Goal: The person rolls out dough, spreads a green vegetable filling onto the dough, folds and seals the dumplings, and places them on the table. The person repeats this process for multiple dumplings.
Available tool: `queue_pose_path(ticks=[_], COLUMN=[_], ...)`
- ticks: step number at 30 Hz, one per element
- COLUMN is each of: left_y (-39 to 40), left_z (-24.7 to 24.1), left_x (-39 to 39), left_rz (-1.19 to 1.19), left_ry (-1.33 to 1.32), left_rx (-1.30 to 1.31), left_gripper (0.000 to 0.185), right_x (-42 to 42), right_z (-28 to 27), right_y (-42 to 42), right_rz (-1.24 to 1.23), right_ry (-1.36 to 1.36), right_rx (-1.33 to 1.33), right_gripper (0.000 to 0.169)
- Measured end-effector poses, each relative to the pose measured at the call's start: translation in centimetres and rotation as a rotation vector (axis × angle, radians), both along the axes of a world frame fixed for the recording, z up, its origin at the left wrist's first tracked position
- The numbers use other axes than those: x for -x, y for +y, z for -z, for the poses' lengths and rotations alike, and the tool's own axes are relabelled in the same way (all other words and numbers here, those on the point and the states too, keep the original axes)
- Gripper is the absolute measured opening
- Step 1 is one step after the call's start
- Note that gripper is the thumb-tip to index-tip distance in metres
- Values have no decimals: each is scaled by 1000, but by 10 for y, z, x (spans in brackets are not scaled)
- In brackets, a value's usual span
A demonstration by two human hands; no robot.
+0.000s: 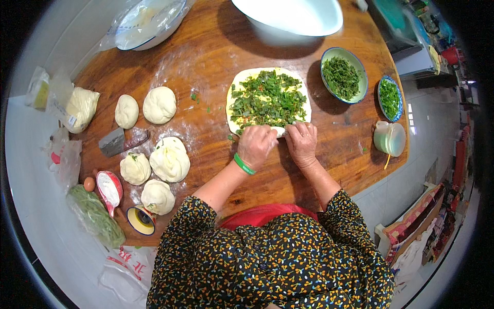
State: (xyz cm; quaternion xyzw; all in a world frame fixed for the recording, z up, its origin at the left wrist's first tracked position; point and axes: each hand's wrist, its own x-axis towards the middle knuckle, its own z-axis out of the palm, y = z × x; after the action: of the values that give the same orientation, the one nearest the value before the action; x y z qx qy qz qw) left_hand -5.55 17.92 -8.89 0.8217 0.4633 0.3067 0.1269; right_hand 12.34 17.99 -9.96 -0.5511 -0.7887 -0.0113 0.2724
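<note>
A flat sheet of dough (230,116) lies on the wooden table, most of its top covered with chopped green leaves (266,96). Its near edge is folded over into a small roll (278,132). My left hand (256,145), with a green band at the wrist, grips the left part of that edge. On the right part, my right hand (301,142) pinches the dough between thumb and fingers. A short stretch of the pale roll shows between the two hands; the rest of the fold is hidden under my fingers.
Several dough balls (159,105) and a cleaver (112,143) sit at left, near a red scoop of flour (109,189). Rightward stand a bowl of chopped greens (343,77), a smaller dish of greens (389,98) and a plastic container (389,139). A large white basin (293,17) stands behind.
</note>
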Motion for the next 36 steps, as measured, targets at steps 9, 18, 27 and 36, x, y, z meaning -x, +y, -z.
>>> queue_pose_path(ticks=[9, 18, 27, 36], left_y=[11, 39, -3, 46], left_z=[28, 4, 12, 18], left_x=[0, -3, -6, 13], left_rz=[3, -69, -16, 85], left_ry=[71, 56, -43, 38], left_rx=[-90, 249, -90, -139], left_gripper=[32, 16, 37, 28], right_x=[14, 12, 6, 24], right_z=[-18, 18, -23, -43], right_y=[-18, 4, 49, 14], right_rz=[-81, -17, -181, -10], right_ry=[160, 58, -46, 144], right_rx=[49, -15, 163, 80], right_gripper=[39, 31, 10, 37])
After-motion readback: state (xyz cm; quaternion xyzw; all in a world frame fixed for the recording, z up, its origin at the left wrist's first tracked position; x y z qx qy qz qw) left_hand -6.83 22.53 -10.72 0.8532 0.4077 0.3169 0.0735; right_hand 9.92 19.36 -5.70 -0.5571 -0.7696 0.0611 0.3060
